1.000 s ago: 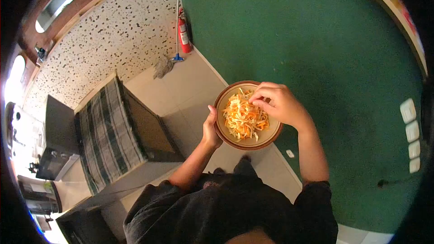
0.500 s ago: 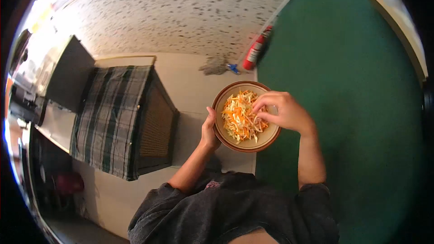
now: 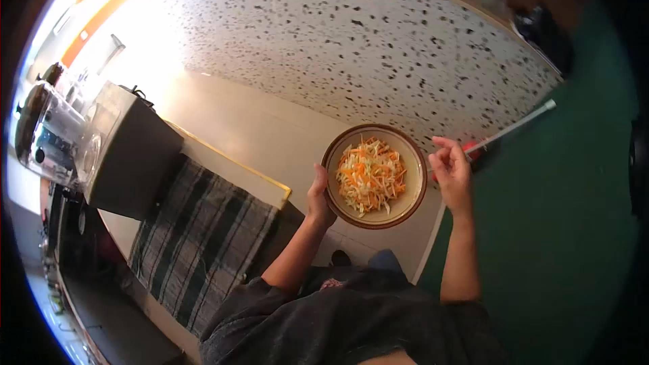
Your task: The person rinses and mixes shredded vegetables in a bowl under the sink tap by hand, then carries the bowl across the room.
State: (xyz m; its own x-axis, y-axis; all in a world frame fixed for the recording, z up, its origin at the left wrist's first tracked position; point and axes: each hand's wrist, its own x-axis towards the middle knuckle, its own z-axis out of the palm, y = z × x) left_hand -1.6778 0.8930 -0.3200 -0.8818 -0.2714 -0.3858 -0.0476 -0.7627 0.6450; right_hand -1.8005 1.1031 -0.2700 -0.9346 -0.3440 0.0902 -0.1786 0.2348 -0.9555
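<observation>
A round bowl (image 3: pixel 418 192) with a brown rim is held level in front of my body by my left hand (image 3: pixel 320 197), thumb on the rim and the other fingers hidden beneath it. Shredded orange and pale vegetables (image 3: pixel 370 176) lie heaped in the bowl. Just right of the rim is my right hand (image 3: pixel 449 169), raised and not touching the bowl. Its fingers are curled toward the thumb, and whether anything small is between them cannot be made out.
At the left, a checked cloth (image 3: pixel 203 236) covers a cabinet beside a grey box-shaped appliance (image 3: pixel 132 155). A speckled wall (image 3: pixel 324 34) stands ahead, and a mop handle (image 3: pixel 514 125) leans at the right by a green wall (image 3: pixel 547 243).
My right hand has come out of the bowl to its right side. The view has turned left, so the cabinet, wall and mop appear shifted. The bowl remains in my left hand.
</observation>
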